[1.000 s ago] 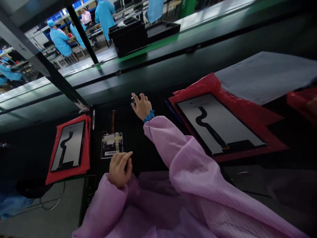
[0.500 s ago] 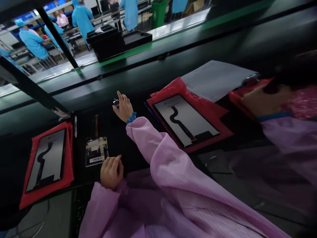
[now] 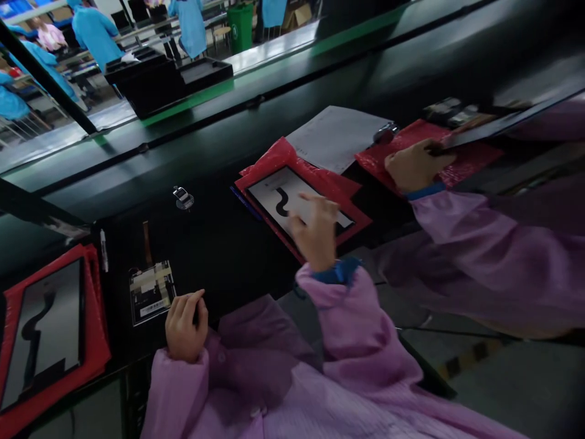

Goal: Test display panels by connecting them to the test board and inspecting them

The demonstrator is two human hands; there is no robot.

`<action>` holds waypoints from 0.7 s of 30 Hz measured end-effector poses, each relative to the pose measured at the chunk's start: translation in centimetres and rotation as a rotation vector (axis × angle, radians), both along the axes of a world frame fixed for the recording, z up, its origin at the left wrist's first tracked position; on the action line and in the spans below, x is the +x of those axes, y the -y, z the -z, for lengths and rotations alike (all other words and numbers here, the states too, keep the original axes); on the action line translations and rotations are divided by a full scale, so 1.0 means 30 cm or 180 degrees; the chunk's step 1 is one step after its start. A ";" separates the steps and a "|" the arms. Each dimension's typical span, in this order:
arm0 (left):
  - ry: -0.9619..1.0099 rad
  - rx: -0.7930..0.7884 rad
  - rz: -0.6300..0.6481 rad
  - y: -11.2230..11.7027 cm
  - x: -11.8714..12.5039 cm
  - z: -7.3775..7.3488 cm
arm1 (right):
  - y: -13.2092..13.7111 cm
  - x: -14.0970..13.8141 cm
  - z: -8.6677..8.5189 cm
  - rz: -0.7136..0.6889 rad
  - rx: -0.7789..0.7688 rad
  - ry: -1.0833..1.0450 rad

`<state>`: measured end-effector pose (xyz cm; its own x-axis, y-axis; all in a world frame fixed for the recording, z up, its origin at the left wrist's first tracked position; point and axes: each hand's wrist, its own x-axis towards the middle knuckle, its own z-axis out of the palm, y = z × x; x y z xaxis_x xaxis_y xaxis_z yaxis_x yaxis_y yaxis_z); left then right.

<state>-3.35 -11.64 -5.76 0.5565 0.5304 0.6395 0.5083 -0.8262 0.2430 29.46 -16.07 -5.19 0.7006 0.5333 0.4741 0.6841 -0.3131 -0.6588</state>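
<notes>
Right hand [image 3: 315, 235] spread loosely over display panel [image 3: 286, 198] on red bag [image 3: 278, 155], gripping nothing; left hand [image 3: 185, 323] curled empty on bench [image 3: 219, 244] beside small module [image 3: 150, 292].

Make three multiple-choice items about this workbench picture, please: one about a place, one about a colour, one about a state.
1. Where does the person's right hand rest?
A. on the flat grey display panel with a black curved ribbon, which lies on a red plastic bag
B. on the small silver metal clip
C. on the white paper sheet

2. What colour are the person's sleeves?
A. green
B. light purple
C. yellow

3. How is the left hand?
A. raised in the air with a pen
B. curled on the black mat, holding nothing that shows
C. gripping the small taped circuit module

Answers:
1 A, the fingers lie on the panel's grey face.
2 B, both sleeves are pale purple cloth.
3 B, it lies beside the module, fingers bent, with no object seen in it.
</notes>
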 end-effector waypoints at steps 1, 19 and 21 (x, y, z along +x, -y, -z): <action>0.0198 -0.0361 0.0039 0.021 0.023 -0.002 | 0.069 0.067 0.023 0.0386 -0.0253 -0.0084; 0.2102 -0.6159 0.0798 0.178 0.617 -0.112 | 0.248 0.315 0.092 0.1069 0.0099 -0.1663; 0.2115 -0.6228 0.0841 0.178 0.617 -0.117 | 0.252 0.299 0.091 0.0996 0.0379 -0.1886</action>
